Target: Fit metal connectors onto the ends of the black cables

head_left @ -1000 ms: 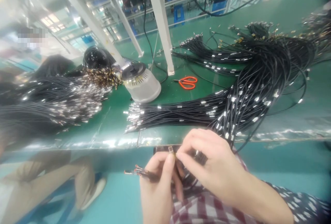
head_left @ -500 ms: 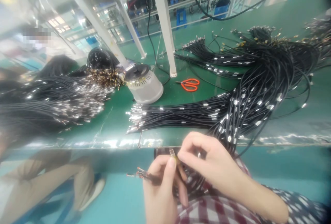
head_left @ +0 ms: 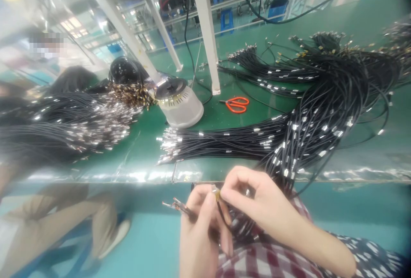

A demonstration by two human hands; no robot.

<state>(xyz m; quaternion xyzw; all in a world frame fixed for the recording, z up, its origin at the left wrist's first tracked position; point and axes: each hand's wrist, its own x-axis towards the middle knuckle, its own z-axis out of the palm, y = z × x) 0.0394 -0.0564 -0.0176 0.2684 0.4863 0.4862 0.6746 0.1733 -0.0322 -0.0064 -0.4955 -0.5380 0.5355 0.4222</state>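
Note:
In front of my lap, my left hand [head_left: 202, 222] is closed around a few black cables. Their stripped, coppery ends [head_left: 176, 205] stick out on its left side. Thumb and forefinger of that hand pinch a small metal plug [head_left: 213, 188] on one cable. Just behind the plug sits a small yellow piece [head_left: 218, 194], possibly tape. The fingertips of my right hand [head_left: 253, 196] are pinched together at this yellow piece. A black cable [head_left: 222, 217] runs down from it between the hands, and more cable lies under them on the checked cloth of my lap.
On the green bench [head_left: 210, 118] lies a large bundle of black cables [head_left: 231, 141] with silvery ends. Behind it are orange-handled scissors [head_left: 236, 104] and a pale round housing [head_left: 184, 109] by a white post [head_left: 205, 34]. More cables [head_left: 96, 119] lie left, near a seated person's legs [head_left: 93, 213].
The plug has tipped slightly and its yellow piece shows more between my fingertips. The cable ends in my left hand have shifted a little right and up.

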